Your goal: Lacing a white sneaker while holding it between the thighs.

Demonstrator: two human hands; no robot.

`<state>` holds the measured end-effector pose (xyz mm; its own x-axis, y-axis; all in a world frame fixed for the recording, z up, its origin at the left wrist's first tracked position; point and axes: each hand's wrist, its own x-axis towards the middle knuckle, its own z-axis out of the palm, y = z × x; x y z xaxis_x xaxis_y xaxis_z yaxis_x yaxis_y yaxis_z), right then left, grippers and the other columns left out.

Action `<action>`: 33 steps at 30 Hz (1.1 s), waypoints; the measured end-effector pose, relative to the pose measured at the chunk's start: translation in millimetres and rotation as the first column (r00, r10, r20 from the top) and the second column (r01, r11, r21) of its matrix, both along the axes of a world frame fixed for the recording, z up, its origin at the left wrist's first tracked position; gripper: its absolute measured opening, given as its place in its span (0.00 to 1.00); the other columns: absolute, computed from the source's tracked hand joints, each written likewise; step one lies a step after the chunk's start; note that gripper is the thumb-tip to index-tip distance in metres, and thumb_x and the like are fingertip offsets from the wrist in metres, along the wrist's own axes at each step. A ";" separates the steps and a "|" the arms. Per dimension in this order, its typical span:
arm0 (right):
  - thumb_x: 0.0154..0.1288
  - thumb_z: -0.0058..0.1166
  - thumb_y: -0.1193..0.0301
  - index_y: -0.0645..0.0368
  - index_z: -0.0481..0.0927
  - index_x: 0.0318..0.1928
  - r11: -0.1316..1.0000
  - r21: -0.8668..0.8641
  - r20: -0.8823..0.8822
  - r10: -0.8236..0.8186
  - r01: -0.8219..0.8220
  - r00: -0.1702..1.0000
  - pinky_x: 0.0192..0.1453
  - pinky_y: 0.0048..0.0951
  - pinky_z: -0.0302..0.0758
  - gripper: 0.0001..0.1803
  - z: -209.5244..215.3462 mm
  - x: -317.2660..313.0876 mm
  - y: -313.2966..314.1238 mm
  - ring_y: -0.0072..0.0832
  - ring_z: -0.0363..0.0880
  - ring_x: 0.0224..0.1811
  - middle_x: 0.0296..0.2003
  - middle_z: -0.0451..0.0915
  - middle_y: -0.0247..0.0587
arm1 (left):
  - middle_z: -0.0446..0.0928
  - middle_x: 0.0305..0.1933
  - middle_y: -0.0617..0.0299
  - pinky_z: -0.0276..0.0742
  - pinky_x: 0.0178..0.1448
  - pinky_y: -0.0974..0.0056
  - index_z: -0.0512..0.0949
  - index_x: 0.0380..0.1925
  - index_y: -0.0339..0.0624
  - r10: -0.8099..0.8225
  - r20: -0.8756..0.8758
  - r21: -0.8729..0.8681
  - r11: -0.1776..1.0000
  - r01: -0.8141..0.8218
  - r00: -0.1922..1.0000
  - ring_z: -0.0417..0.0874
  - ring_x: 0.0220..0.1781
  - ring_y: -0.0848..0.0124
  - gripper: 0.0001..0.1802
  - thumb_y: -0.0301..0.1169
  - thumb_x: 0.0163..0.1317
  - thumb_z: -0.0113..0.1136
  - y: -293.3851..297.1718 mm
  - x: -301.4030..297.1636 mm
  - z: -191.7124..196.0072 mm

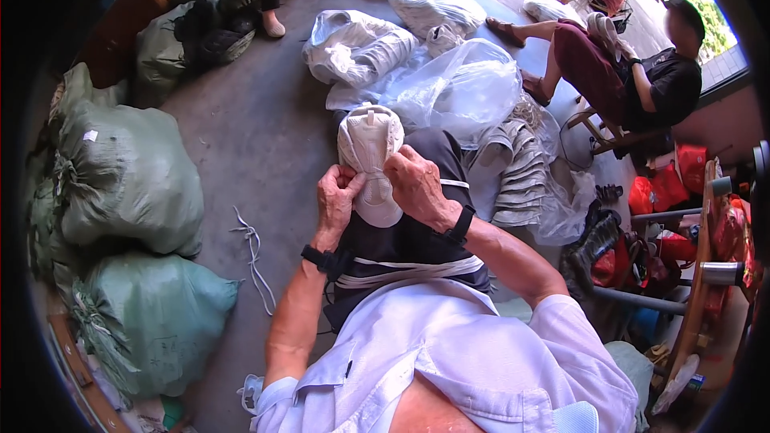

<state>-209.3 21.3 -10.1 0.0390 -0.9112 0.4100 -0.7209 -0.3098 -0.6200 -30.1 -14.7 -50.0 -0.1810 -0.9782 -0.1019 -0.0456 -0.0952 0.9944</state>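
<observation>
A white sneaker (377, 200) rests on my dark-trousered lap, toe pointing toward me and tongue away. My left hand (335, 200) pinches at the left edge of its lace opening. On the opposite edge, my right hand (419, 184) is closed with thumb and fingers pressed together. A thin white shoelace (370, 171) runs across the shoe between both hands; its ends are hidden by my fingers. More white laces (409, 269) lie in a bundle across my thighs.
Loose white laces (253, 248) lie on the floor at left, near bulging green sacks (132, 176). Ahead are clear plastic bags (457, 84) and stacked grey shoe pieces (517, 172). A seated person (666, 80) at right holds shoes; red bags (666, 188) hang beside a rack.
</observation>
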 end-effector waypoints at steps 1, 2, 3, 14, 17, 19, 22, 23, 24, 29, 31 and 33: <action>0.59 0.56 0.78 0.57 0.75 0.33 1.000 0.009 0.000 -0.002 0.002 1.000 0.31 0.48 0.74 0.04 -5.1 0.1 2.7 0.51 0.79 0.30 0.33 0.75 0.50 | 0.74 0.23 0.71 0.62 0.21 0.75 0.77 0.33 0.40 -0.004 0.002 0.006 1.000 0.004 1.000 0.68 0.19 0.84 0.09 0.32 0.63 0.67 -0.2 0.3 0.6; 0.59 0.56 0.78 0.57 0.75 0.33 1.000 0.010 0.000 -0.002 0.002 1.000 0.31 0.48 0.74 0.04 -6.0 0.8 4.0 0.51 0.79 0.30 0.33 0.75 0.50 | 0.74 0.23 0.71 0.62 0.21 0.75 0.77 0.33 0.40 -0.004 0.002 0.008 1.000 0.004 1.000 0.68 0.19 0.84 0.09 0.32 0.63 0.67 -0.5 0.5 1.1; 0.59 0.56 0.78 0.58 0.75 0.34 1.000 0.010 0.009 0.011 -0.011 1.000 0.31 0.48 0.74 0.04 -7.0 1.2 5.1 0.51 0.79 0.30 0.33 0.75 0.50 | 0.74 0.23 0.71 0.62 0.21 0.75 0.77 0.32 0.40 0.000 0.013 0.006 1.000 -0.001 1.000 0.68 0.19 0.84 0.09 0.32 0.63 0.67 -0.7 0.4 1.6; 0.48 0.59 0.80 0.66 0.70 0.32 0.998 0.013 -0.228 0.058 -0.057 0.972 0.31 0.47 0.75 0.11 -0.3 1.1 -2.0 0.49 0.81 0.31 0.34 0.75 0.54 | 0.74 0.21 0.71 0.61 0.20 0.75 0.77 0.31 0.39 0.022 -0.004 0.026 0.999 -0.022 1.000 0.67 0.18 0.83 0.11 0.32 0.62 0.68 1.6 -2.6 4.1; 0.47 0.59 0.80 0.68 0.71 0.33 0.998 0.062 -0.311 0.050 -0.033 0.949 0.31 0.46 0.75 0.12 8.1 3.8 -4.9 0.50 0.81 0.32 0.35 0.75 0.56 | 0.76 0.23 0.70 0.66 0.26 0.73 0.77 0.31 0.38 0.039 0.028 0.028 0.999 -0.040 0.999 0.70 0.22 0.83 0.11 0.31 0.60 0.70 1.3 -1.9 4.2; 0.46 0.59 0.79 0.69 0.72 0.33 0.996 0.087 -0.360 0.066 -0.036 0.931 0.31 0.46 0.76 0.13 12.9 5.0 -7.7 0.51 0.82 0.30 0.34 0.76 0.58 | 0.74 0.22 0.71 0.61 0.21 0.74 0.77 0.31 0.39 0.043 0.004 -0.020 0.999 -0.043 0.999 0.67 0.18 0.83 0.11 0.33 0.61 0.69 1.7 -2.1 1.9; 0.46 0.59 0.78 0.70 0.73 0.32 0.990 0.142 -0.413 0.050 0.010 0.910 0.30 0.46 0.76 0.12 16.9 7.6 -11.7 0.52 0.82 0.28 0.32 0.77 0.59 | 0.74 0.22 0.71 0.62 0.21 0.74 0.77 0.31 0.39 0.044 0.005 -0.014 0.999 -0.044 0.999 0.68 0.19 0.83 0.11 0.33 0.62 0.69 2.6 -4.8 1.8; 0.46 0.59 0.78 0.70 0.73 0.32 0.990 0.144 -0.417 0.057 0.004 0.907 0.30 0.46 0.76 0.12 19.8 10.1 -12.9 0.52 0.82 0.28 0.32 0.77 0.59 | 0.74 0.22 0.71 0.62 0.21 0.74 0.77 0.31 0.39 0.051 0.000 -0.013 0.999 -0.051 0.999 0.68 0.19 0.83 0.11 0.33 0.62 0.69 2.3 -4.3 -0.5; 0.46 0.58 0.78 0.70 0.73 0.32 0.986 0.166 -0.441 0.059 0.016 0.896 0.30 0.46 0.76 0.11 22.9 12.7 -13.9 0.52 0.82 0.28 0.31 0.77 0.60 | 0.74 0.23 0.71 0.62 0.21 0.74 0.77 0.31 0.39 0.052 -0.004 -0.036 0.998 -0.052 0.999 0.68 0.20 0.83 0.11 0.33 0.62 0.69 2.1 -4.1 -2.9; 0.49 0.57 0.78 0.70 0.74 0.31 0.988 0.155 -0.497 0.076 0.002 0.864 0.29 0.47 0.76 0.09 21.1 16.1 -19.8 0.52 0.82 0.27 0.31 0.77 0.60 | 0.75 0.24 0.71 0.63 0.22 0.74 0.77 0.31 0.38 0.058 0.019 -0.045 0.997 -0.057 0.998 0.69 0.21 0.83 0.11 0.32 0.62 0.69 2.8 -4.1 -2.7; 0.52 0.54 0.78 0.69 0.73 0.31 0.989 0.145 -0.435 0.102 -0.043 0.895 0.31 0.47 0.75 0.07 18.1 13.1 -22.1 0.53 0.81 0.29 0.32 0.77 0.60 | 0.75 0.24 0.71 0.64 0.23 0.74 0.77 0.31 0.38 0.050 0.058 -0.060 0.997 -0.047 0.997 0.69 0.22 0.83 0.11 0.32 0.62 0.69 2.1 -3.3 -2.0; 0.52 0.54 0.78 0.68 0.73 0.32 0.989 0.143 -0.426 0.104 -0.047 0.899 0.32 0.48 0.75 0.07 14.5 11.0 -22.1 0.54 0.81 0.30 0.32 0.76 0.59 | 0.75 0.24 0.71 0.64 0.23 0.74 0.78 0.31 0.38 0.055 0.055 -0.069 0.996 -0.051 0.997 0.69 0.22 0.83 0.11 0.32 0.62 0.69 1.1 -3.0 -1.5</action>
<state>-198.3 -0.8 4.4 0.2565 -0.9414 0.2190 -0.9036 -0.3140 -0.2914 -33.1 -13.6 -51.5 -0.1244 -0.9912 -0.0445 -0.0989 -0.0322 0.9946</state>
